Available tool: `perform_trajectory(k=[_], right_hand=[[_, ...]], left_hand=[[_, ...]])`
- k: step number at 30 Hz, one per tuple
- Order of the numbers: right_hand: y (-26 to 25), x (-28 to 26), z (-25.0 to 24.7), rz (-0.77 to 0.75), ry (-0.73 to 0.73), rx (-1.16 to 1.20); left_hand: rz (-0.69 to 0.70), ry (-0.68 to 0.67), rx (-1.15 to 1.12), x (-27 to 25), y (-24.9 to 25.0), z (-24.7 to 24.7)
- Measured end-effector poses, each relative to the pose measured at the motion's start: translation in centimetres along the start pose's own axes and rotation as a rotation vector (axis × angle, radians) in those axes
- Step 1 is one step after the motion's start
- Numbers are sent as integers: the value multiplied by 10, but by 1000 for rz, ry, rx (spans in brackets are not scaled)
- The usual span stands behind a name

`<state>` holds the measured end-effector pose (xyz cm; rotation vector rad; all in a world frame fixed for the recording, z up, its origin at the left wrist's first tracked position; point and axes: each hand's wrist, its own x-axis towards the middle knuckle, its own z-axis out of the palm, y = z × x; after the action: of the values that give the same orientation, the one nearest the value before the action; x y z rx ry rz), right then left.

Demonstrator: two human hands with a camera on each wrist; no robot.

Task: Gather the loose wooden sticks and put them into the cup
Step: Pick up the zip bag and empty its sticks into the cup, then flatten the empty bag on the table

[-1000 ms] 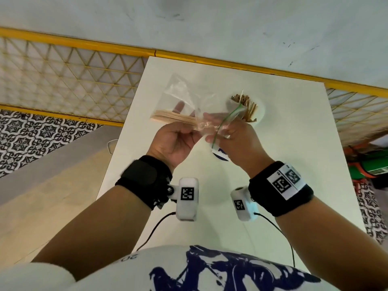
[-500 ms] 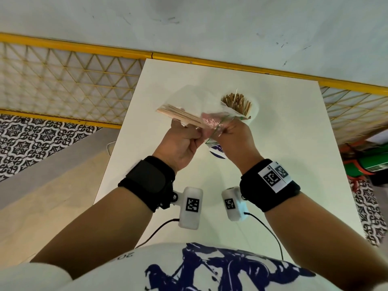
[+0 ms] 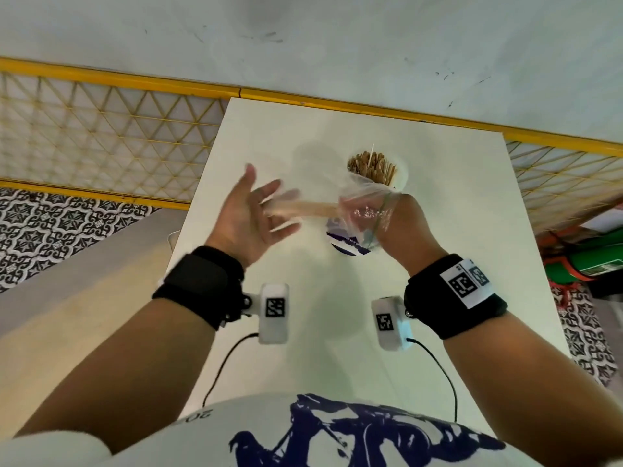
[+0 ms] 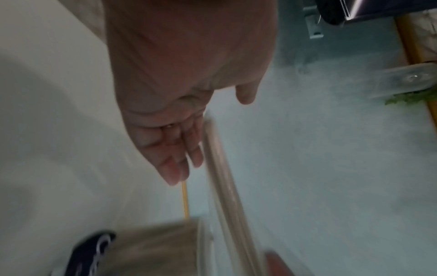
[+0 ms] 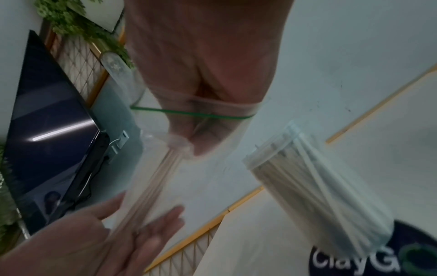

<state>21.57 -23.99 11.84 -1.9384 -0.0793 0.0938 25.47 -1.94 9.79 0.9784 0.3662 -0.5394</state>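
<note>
the cup [image 5: 354, 242] bears white lettering reading "clayg", the rest cut off.

White rectangular bench [image 3: 455, 210] against a pale wall [image 3: 337, 38]. Yellow-framed lattice panel [image 3: 101, 139] at left. Black-and-white patterned floor tiles [image 3: 50, 227]; dark flat screen [image 5: 47, 121].

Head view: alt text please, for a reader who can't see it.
Right hand grips a clear plastic bag of wooden sticks above a white table; the open left hand is beside them. Behind stands a stick-filled cup.
</note>
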Motion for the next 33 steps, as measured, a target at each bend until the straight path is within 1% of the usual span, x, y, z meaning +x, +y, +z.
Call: perform_trajectory(k=[1,2,4,5,6,8,9,11,12,13,15,16,18,19,20,22,24,26,27,28,30,31,32,33], right_hand=[[0,0,-6,23,-46,-85],[0,-1,-12,68,-79,-99],[-4,0,-19,129,-88,-10],[-5,0,-25,124,-77,-32],[-8,1,-33,100,-63,-113],[-20,5,-62,43,-23,-235],[-27,7,-82,37,32,-258],[-41,15,-121,34,175,-353],[-49,22,-133,47,221,-498],[-54,32,-141,70,211,-693],[-53,59,-146,117,83,-1024],[-52,72,-138,120,-4,-1151],[-42,98,-116,63,-177,-1351],[-35,109,-104,33,-240,-1400],[-29,114,-92,22,-302,-1432],[-11,117,-68,13,-399,-1420],[9,113,-53,51,-408,-1270],[24,106,-49,74,-329,-1140],[30,104,-49,76,-256,-1099],[35,100,-49,56,-144,-1064],[40,91,-45,-98,94,-982],[41,87,-41,-148,117,-957],[45,86,-36,-155,46,-1014],[49,86,-32,-127,-82,-1114]], left_hand=[[-21,66,77,4,5,-6],[-44,91,179,7,7,-8],[-46,83,385,10,0,-7],[-7,111,443,11,-4,-6],[62,156,458,13,-7,-8],[205,253,396,13,-5,-19],[263,295,366,12,-1,-27],[346,348,401,6,7,-45],[373,356,436,2,9,-52],[401,356,468,-2,11,-57],[444,334,508,-11,12,-59],[461,319,521,-14,12,-58],[493,307,541,-17,12,-56],[510,312,553,-19,12,-55],[524,313,562,-20,11,-55],[551,319,571,-22,11,-55],[561,326,567,-23,11,-55],[548,324,560,-23,9,-55],[538,324,561,-22,8,-57],[531,322,567,-22,6,-57],[539,318,592,-21,3,-56],[553,315,617,-21,2,-54],[569,314,650,-22,2,-52],[588,317,687,-22,2,-50]])
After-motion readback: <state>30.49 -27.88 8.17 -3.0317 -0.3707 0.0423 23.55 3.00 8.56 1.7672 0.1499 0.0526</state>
